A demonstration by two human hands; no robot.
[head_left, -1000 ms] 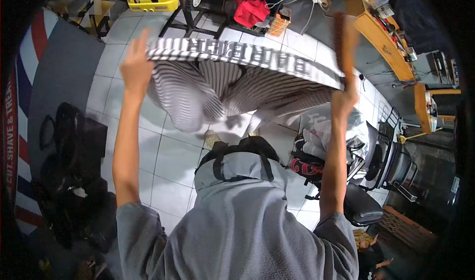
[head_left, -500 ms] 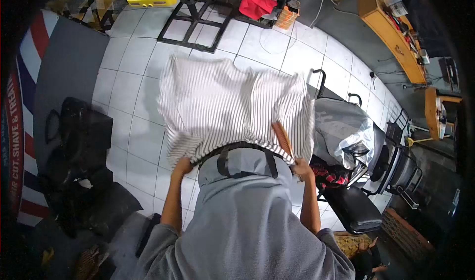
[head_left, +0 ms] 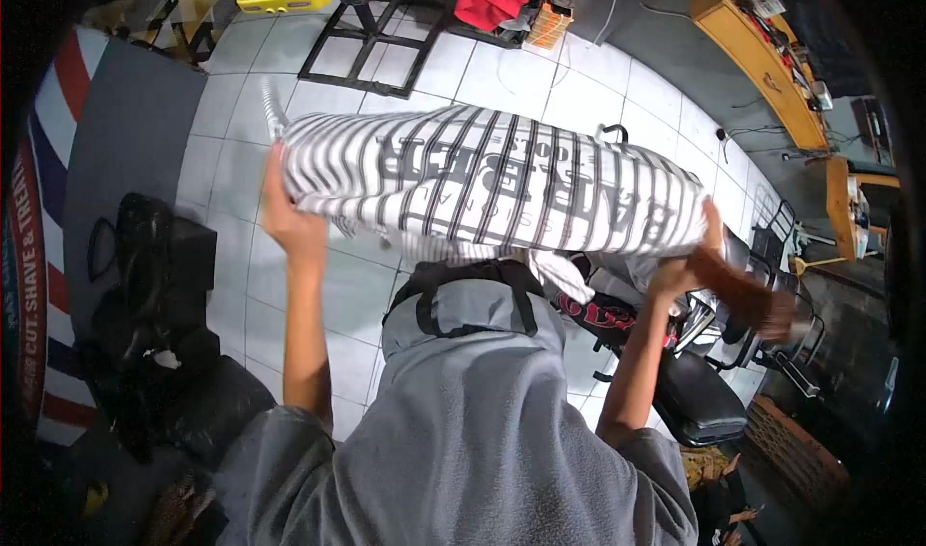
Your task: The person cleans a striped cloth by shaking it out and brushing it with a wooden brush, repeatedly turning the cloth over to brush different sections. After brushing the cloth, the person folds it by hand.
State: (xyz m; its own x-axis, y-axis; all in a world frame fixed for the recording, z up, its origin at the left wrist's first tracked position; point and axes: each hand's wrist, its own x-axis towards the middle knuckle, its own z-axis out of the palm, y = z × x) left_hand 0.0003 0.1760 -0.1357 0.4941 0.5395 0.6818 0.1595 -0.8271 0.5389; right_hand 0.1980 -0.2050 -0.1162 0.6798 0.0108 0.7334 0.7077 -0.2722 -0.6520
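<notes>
From my remote seat: striped cloth (head_left: 502,184) aloft, left of the chair (head_left: 709,401). Left hand (head_left: 292,220) pinches the end farther from it; right hand (head_left: 677,274), nearer it, has fingers closed on cloth plus brush (head_left: 745,293). My judgement: that shared grip could slip.

A barber's shop, plainly: the wall sign (head_left: 31,286) beside me reads "CUT, SHAVE", edged with red, white and blue stripes (head_left: 53,126), and the striped cape (head_left: 502,184) being held out says "BARBER" in big dark letters. A black padded seat (head_left: 704,396) stands over white floor tiles (head_left: 275,300), a brush (head_left: 748,295) nearby.
</notes>
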